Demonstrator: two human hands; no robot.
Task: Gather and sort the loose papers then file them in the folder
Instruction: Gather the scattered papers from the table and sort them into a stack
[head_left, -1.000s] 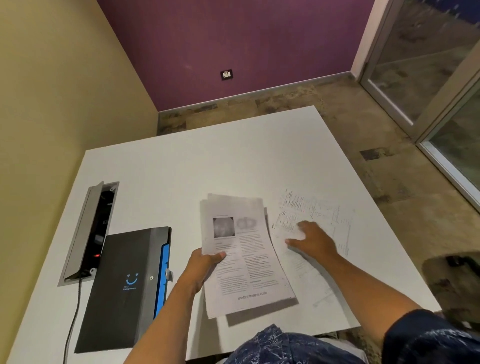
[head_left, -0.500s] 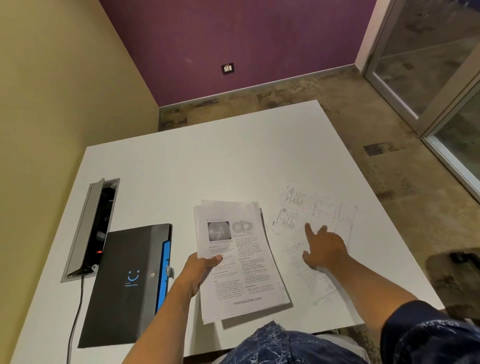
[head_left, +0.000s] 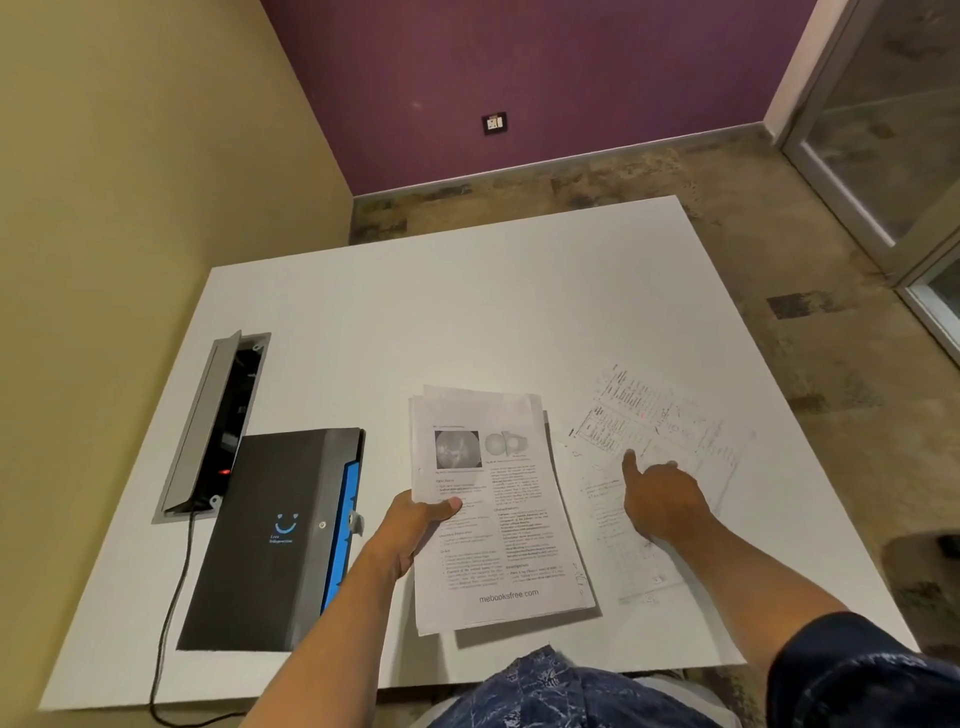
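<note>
The thin white printed sheets (head_left: 498, 519), light and floppy, are pinched at their left edge by the left hand (head_left: 410, 530), while the right hand (head_left: 660, 499) presses the flat loose page (head_left: 670, 431), best slid to the edge.

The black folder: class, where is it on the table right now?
In the head view the black folder lies closed on the white table at the left, beside the open cable hatch, left of the left hand.

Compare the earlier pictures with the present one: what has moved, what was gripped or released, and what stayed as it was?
The right hand slid farther out and rightward over the loose sheets, from lying flat to pressing with its index finger extended. Nothing was picked up or released. The left hand still holds the stack by its left edge, and the folder stays shut on the table.
</note>
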